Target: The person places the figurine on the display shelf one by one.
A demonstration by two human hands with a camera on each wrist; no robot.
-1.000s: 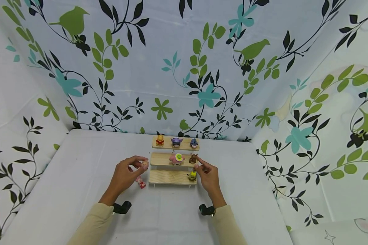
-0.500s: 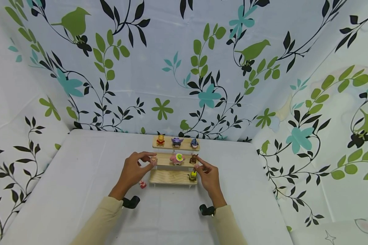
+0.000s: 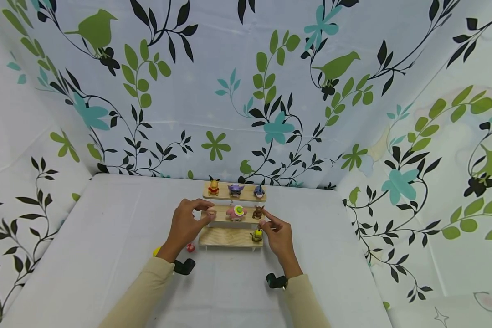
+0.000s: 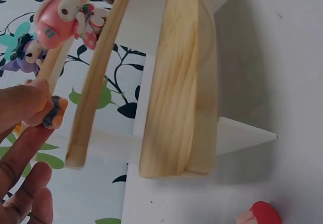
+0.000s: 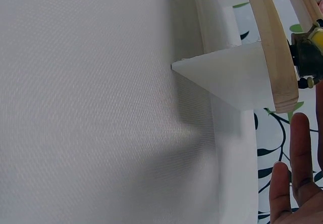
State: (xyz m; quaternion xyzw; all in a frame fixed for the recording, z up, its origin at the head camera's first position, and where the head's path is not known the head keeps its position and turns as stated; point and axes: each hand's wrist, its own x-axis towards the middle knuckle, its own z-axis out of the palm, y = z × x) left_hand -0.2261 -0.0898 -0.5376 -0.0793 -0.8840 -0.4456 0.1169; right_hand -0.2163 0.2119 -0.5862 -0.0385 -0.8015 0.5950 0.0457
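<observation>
At the left end of the stand's middle shelf (image 3: 217,218), my left hand (image 3: 184,225) pinches a small pale pink figurine (image 3: 211,212). The left wrist view shows its grey and orange underside (image 4: 54,114) over the shelf's end, with no visible contact. My right hand (image 3: 279,234) grips the same shelf's right end between thumb and index finger, close beside a brown figurine (image 3: 257,212). A pink figurine with a green and yellow round piece (image 3: 235,212) stands mid-shelf. In the right wrist view, the other fingers (image 5: 301,148) extend past the stand.
Three figurines, one a Winnie-the-Pooh (image 3: 213,187), stand on the top shelf (image 3: 246,197). The lowest shelf (image 3: 225,237) bears a yellow-topped figurine (image 3: 257,235) at its right. A red and white figurine (image 3: 190,247) lies on the white table (image 3: 229,287); a yellow thing (image 3: 156,251) shows behind my left wrist.
My left hand has carried the pale pink figurine rightward, from beside the stand to the middle shelf's left end. A yellow thing has come into view behind that wrist. My right hand stays put.
</observation>
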